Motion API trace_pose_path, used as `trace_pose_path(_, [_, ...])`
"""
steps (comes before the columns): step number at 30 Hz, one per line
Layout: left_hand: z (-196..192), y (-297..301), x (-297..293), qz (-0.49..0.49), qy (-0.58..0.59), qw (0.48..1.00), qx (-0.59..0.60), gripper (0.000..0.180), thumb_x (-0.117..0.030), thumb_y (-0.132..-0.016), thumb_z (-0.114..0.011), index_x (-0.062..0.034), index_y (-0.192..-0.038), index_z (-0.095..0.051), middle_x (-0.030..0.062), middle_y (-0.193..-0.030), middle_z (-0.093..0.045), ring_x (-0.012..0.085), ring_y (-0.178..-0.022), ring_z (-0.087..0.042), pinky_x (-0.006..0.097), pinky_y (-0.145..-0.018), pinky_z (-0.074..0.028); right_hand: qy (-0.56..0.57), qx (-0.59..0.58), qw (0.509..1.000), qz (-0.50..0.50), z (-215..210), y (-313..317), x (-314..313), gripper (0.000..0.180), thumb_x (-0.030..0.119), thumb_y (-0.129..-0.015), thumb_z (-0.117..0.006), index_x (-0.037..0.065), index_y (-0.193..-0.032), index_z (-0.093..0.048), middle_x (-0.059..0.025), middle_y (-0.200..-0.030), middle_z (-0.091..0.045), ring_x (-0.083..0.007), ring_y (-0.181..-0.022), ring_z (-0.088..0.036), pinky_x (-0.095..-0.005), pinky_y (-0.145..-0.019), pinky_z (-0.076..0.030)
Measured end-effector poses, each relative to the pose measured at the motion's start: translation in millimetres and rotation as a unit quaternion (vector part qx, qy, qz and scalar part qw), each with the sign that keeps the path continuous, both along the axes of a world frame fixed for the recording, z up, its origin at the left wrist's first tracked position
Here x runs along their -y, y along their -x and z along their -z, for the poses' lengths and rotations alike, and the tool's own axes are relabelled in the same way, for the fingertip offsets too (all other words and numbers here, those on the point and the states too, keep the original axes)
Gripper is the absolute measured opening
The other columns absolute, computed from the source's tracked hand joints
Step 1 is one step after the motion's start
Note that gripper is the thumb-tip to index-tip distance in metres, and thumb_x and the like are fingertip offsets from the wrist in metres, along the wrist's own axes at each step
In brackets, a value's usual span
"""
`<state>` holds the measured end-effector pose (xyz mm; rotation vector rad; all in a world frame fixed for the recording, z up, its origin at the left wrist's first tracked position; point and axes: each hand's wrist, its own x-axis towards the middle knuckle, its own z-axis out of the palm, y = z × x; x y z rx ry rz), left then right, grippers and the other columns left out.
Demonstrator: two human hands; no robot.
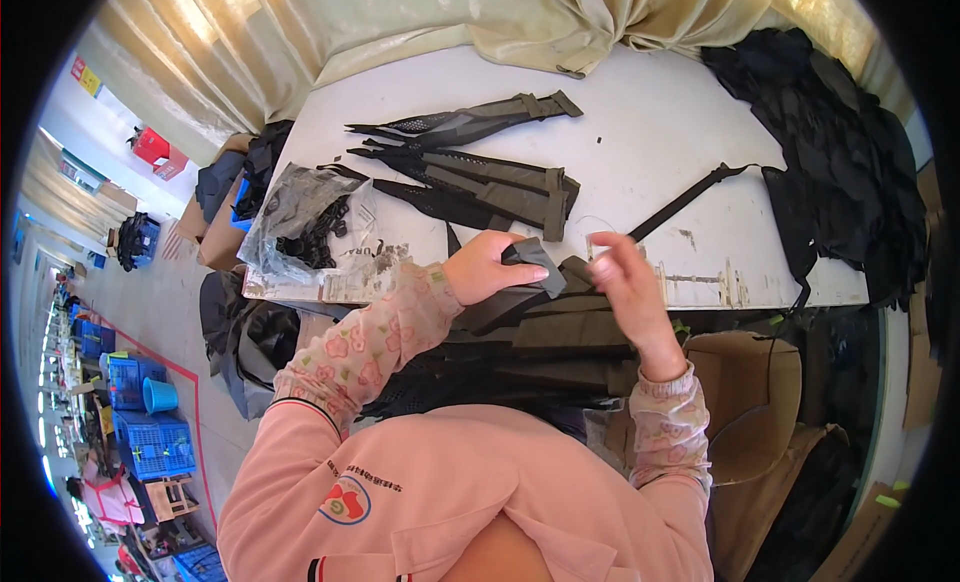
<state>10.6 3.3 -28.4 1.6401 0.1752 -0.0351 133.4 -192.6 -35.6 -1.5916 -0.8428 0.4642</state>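
My left hand (487, 269) is closed, its thumb and fingers pinching a dark grey fabric strip (546, 272) over the table's near edge. A little to its right, my right hand (632, 287) is raised with thumb and fingers pressed together. Something small and pale shows at its fingertips, too small to name, near a fine thread-like line. More dark fabric (570, 327) hangs below the hands at my lap. Beyond them on the white table (640, 102) lie several black and grey mesh straps (490, 180), grouped in bundles.
A clear plastic bag (290, 217) of small black parts sits at the table's left. On the right, a large heap of black fabric pieces (830, 142) hangs over the edge, one strap (690, 202) reaching inward. A cardboard box (745, 392) stands below; blue crates (155, 442) line the left floor.
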Motion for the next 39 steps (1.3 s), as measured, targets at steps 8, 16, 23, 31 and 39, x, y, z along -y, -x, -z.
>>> trace_pose_path(8, [-4.8, 22.4, -8.7, 0.142, -0.038, 0.989, -0.023, 0.033, -0.02, -0.082, -0.07, 0.002, -0.104, -0.06, 0.0035, -0.085, -0.064, 0.0079, -0.08, -0.054, 0.026, -0.075, -0.046, -0.059, -0.089, 0.994, -0.033, -24.4, 1.4, 20.1, 0.011, 0.008, -0.087, -0.062, 0.005, -0.082, -0.053, 0.0055, -0.07, -0.048, -0.0026, -0.065, -0.042, -0.0177, -0.058, -0.035])
trace_pose_path(16, [-29.9, 87.8, -78.1, 0.209, -0.211, 0.929, -0.221, 0.033, -0.026, -0.082, -0.07, 0.0, -0.098, -0.057, 0.0069, -0.08, -0.06, 0.0116, -0.077, -0.053, 0.029, -0.068, -0.045, -0.033, -0.103, 0.989, 0.097, -20.7, -32.5, 93.8, 0.009, 0.008, -0.087, -0.059, 0.007, -0.083, -0.051, 0.0073, -0.07, -0.044, -0.0015, -0.065, -0.038, -0.0178, -0.058, -0.031])
trace_pose_path(23, [19.1, 89.8, -78.2, 0.165, -0.481, 0.85, -0.14, 0.036, -0.036, -0.081, -0.066, -0.0053, -0.098, -0.059, 0.0146, -0.09, -0.063, 0.0333, -0.086, -0.06, 0.041, -0.076, -0.048, 0.257, 0.132, 0.956, 0.051, -7.2, -25.2, 84.3, 0.018, 0.012, -0.079, -0.066, 0.0, -0.091, -0.057, -0.0083, -0.066, -0.057, -0.016, -0.058, -0.053, -0.0275, -0.056, -0.044])
trace_pose_path(31, [123.7, -12.1, -87.9, -0.072, -0.706, 0.689, 0.146, 0.032, -0.012, -0.073, -0.062, -0.007, -0.104, -0.058, 0.0075, -0.106, -0.06, 0.0281, -0.103, -0.055, 0.038, -0.096, -0.039, 0.145, 0.15, 0.974, -0.09, -11.4, 8.5, 19.8, 0.023, 0.015, -0.08, -0.068, 0.001, -0.094, -0.056, -0.0103, -0.071, -0.057, -0.019, -0.062, -0.054, -0.0299, -0.059, -0.044])
trace_pose_path(39, [112.3, -30.2, -77.8, -0.017, -0.533, 0.844, 0.056, 0.04, -0.005, -0.067, -0.063, -0.0042, -0.107, -0.058, 0.0096, -0.093, -0.061, 0.0277, -0.094, -0.059, 0.036, -0.088, -0.045, 0.167, 0.084, 0.976, -0.115, -14.5, 21.7, 24.5, 0.025, 0.013, -0.079, -0.069, 0.0, -0.097, -0.056, -0.0089, -0.074, -0.058, -0.0183, -0.069, -0.056, -0.0292, -0.064, -0.045])
